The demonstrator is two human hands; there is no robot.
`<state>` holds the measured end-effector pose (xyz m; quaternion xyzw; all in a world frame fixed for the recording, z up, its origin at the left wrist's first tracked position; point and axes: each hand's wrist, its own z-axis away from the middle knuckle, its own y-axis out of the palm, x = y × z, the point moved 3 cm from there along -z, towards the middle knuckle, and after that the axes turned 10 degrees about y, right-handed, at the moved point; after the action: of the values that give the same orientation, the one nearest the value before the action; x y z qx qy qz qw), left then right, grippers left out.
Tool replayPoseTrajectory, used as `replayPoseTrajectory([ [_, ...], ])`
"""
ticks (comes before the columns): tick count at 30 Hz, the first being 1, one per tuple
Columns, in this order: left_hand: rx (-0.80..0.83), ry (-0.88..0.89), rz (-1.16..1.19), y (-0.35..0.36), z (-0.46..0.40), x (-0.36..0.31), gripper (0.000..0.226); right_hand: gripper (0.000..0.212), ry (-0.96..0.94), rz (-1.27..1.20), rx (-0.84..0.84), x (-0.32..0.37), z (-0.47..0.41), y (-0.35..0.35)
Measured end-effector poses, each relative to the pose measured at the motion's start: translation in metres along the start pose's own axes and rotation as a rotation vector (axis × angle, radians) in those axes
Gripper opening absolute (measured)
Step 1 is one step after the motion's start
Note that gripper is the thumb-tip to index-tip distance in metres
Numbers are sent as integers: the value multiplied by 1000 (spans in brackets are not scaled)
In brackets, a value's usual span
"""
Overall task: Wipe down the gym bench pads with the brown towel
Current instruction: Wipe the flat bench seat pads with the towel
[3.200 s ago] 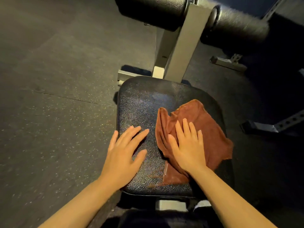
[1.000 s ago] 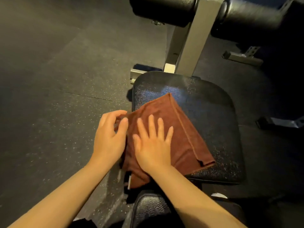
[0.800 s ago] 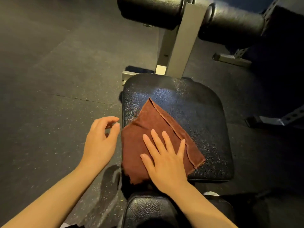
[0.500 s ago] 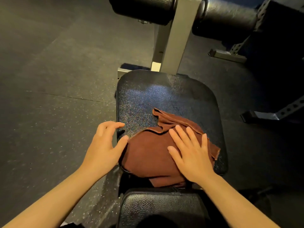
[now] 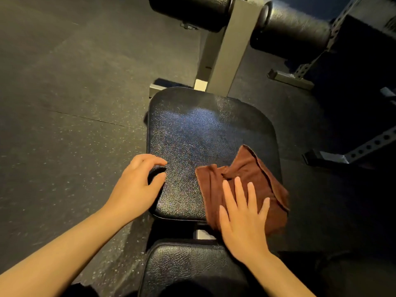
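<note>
The black seat pad (image 5: 203, 133) of the gym bench lies in front of me, shiny where light hits it. A crumpled brown towel (image 5: 252, 174) sits on the pad's near right corner and hangs over its right edge. My right hand (image 5: 242, 213) presses flat on the towel with straight, spread fingers. My left hand (image 5: 137, 185) rests at the pad's near left edge, its fingers curled over that edge, holding nothing else. A second black pad (image 5: 188, 269) begins just below, between my forearms.
Two black roller pads (image 5: 293, 28) on a grey steel post (image 5: 227, 50) stand beyond the seat. Grey perforated frame bars (image 5: 364, 148) lie on the floor to the right. Dark speckled rubber flooring (image 5: 64, 103) spreads to the left.
My right hand has slid the towel from the pad's near left side across to its near right corner. My left hand has let go of the towel and settled on the pad's left edge.
</note>
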<state>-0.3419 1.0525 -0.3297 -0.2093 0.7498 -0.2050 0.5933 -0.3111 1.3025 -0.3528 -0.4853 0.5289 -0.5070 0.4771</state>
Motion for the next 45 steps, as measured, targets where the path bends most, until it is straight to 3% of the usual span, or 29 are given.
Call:
replayPoseTrajectory([
  [5, 14, 42, 9, -2, 3, -2, 28, 62, -366, -43, 1, 81, 21, 3],
  [8, 24, 19, 45, -5, 5, 0, 31, 62, -442, -65, 37, 110, 3, 2],
  [15, 46, -75, 176, -10, 8, 5, 37, 81, -346, -128, 201, 98, -59, -12],
  [18, 72, -37, 66, -12, 8, 4, 31, 76, -187, -136, 210, 67, -92, -17],
  [22, 175, 45, -158, -12, 9, -1, 41, 73, 54, -103, 166, -1, -117, -19],
  [25, 217, 67, -239, -8, 9, -2, 42, 77, 137, -93, 186, -27, -105, -17],
  [31, 308, 321, -420, 18, 5, -16, 50, 111, -6, -17, 178, -21, -57, -10],
  [34, 413, 434, -537, 40, 5, -21, 52, 106, -145, 4, 191, -21, -41, -9],
  [39, 490, 460, -642, 61, 1, -31, 53, 86, -294, -63, 161, -21, -18, -4],
  [43, 399, 472, -604, 69, 11, -46, 55, 83, -364, -132, 226, -33, -12, -19],
  [45, 385, 414, -579, 78, 23, -49, 64, 72, -302, -258, 223, -51, -17, -29],
])
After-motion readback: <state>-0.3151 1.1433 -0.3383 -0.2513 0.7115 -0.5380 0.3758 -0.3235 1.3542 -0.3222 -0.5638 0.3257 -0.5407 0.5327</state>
